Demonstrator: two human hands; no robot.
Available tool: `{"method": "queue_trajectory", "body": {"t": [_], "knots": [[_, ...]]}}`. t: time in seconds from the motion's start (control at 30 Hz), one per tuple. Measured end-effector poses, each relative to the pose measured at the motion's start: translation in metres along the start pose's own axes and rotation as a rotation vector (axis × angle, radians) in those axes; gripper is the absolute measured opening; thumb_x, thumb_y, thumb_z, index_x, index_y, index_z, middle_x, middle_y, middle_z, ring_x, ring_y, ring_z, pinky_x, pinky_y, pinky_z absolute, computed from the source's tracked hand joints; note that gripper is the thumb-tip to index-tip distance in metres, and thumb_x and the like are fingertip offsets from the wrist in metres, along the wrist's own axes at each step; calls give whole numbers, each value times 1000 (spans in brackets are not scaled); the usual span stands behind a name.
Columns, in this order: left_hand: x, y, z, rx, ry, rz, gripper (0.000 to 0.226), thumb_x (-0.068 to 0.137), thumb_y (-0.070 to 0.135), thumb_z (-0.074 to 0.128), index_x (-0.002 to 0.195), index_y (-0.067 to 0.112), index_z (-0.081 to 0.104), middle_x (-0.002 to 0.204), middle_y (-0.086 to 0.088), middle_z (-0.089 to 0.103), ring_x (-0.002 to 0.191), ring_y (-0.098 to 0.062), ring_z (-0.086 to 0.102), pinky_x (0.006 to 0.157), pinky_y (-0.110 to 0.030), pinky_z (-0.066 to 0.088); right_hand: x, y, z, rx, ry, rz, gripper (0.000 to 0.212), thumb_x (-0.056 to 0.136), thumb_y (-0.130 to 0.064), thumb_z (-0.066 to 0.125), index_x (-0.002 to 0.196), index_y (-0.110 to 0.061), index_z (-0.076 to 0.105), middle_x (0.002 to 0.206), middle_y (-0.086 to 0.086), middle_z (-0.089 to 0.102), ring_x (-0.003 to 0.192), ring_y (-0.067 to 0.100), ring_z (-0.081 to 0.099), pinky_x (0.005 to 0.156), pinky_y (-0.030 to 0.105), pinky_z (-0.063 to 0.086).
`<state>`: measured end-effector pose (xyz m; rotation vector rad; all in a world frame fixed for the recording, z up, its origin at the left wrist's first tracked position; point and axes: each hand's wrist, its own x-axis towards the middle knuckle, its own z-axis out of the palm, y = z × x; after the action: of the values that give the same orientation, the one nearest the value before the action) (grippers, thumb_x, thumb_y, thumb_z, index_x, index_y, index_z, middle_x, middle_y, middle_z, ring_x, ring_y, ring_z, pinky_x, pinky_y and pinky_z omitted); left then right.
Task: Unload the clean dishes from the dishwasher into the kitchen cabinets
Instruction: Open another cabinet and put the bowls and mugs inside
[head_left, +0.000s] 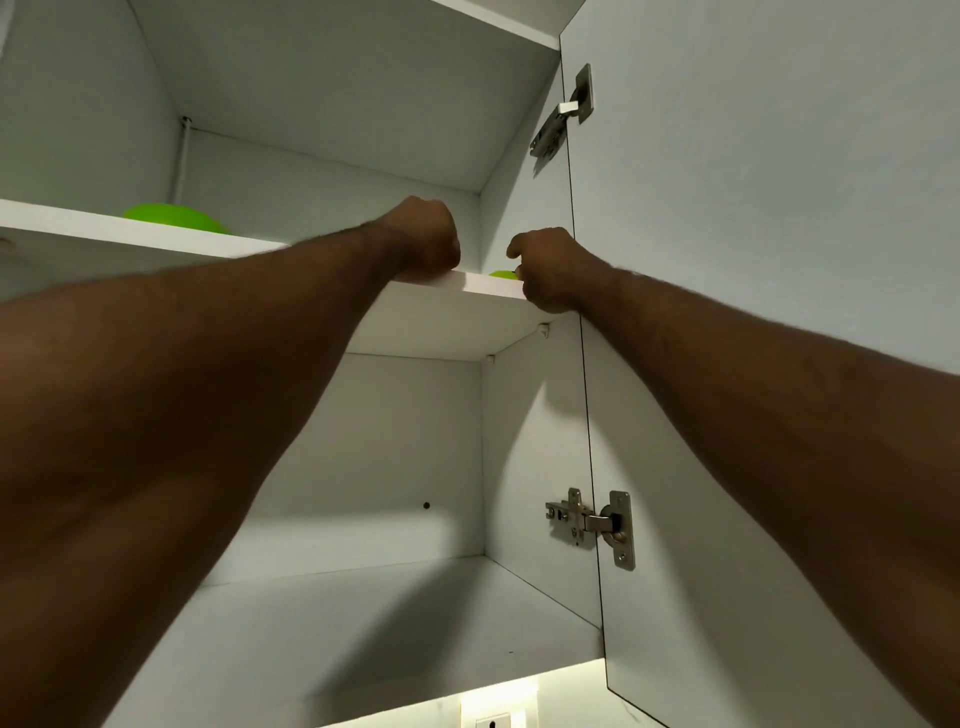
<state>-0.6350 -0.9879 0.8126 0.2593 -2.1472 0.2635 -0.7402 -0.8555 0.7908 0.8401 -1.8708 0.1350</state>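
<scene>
I look up into an open white wall cabinet. Both my arms reach up to its upper shelf (488, 285). My left hand (423, 239) lies over the shelf's front edge, with its fingers hidden behind the wrist. My right hand (548, 270) is at the shelf's right end, fingers curled against a green dish (501, 274). Only a sliver of that dish shows above the shelf edge, between the two hands. A green bowl (174, 217) sits further left on the same shelf.
The open cabinet door (753, 260) stands at the right on two metal hinges (597, 525). The lower shelf (415, 623) holds nothing that I can see. A lit strip and a wall socket (493, 719) show below the cabinet.
</scene>
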Motion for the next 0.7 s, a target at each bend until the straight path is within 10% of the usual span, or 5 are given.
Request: {"method": "queue_trajectory", "body": {"t": [0.23, 0.7], "knots": [[-16, 7, 0, 47, -64, 11, 36, 101, 23, 34, 108, -3, 58, 121, -24, 57, 110, -38, 53, 83, -32, 38, -15, 0, -10, 74, 108, -35, 41, 89, -4, 56, 128, 5, 47, 124, 25, 51, 113, 40, 51, 93, 46, 46], [-129, 3, -65, 295, -61, 121, 77, 82, 43, 22, 141, -4, 35, 146, -23, 39, 136, -34, 36, 109, -43, 31, -95, -20, -85, 80, 142, -64, 28, 86, -4, 52, 113, 5, 48, 119, 24, 49, 104, 41, 49, 80, 42, 40]]}}
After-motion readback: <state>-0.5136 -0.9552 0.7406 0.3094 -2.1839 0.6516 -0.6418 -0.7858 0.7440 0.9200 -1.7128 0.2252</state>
